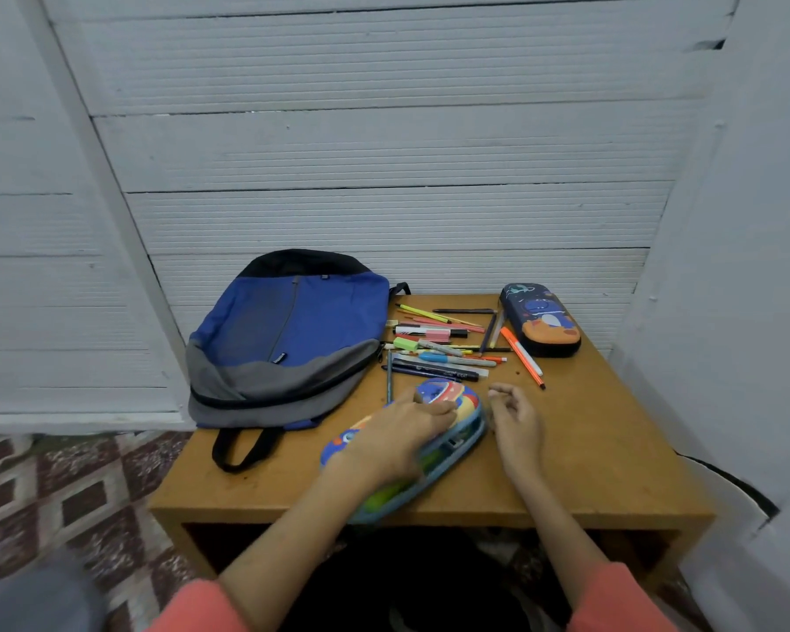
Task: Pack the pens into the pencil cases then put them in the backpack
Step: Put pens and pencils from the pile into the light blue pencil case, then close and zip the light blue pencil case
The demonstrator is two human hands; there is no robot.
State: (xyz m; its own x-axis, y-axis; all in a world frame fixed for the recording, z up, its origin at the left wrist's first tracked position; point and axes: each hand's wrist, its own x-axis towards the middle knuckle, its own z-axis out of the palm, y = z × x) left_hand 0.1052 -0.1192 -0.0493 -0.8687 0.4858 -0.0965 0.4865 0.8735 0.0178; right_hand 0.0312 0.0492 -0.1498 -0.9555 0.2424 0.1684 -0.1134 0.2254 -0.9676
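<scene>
From the head camera, a wooden surface (612, 440) stands against a white panelled wall (384, 152). A patterned tile floor (65, 494) shows to its left.

A blue, grey and black backpack (288, 339) lies flat on the far left part of the surface, with its handle loop toward the near edge. Just to its right is a loose heap of pens (443, 348) and markers, none of them in either of the 2 cases. An orange pen (521, 353) lies slanted at the heap's right side.

The dark blue pencil case (541, 319) sits closed at the far right, just beside the heap. The colourful pencil case (448, 394) lies slanted near the front edge. Its side gapes a little, with green showing inside.

The left hand (402, 431) rests on top of this case with its fingers stretched across the lid, somewhat blurred. The right hand (516, 421) hovers just right of the case with its fingers loosely curled, grasping nothing. Both forearms come out of coral sleeves (621, 604).
</scene>
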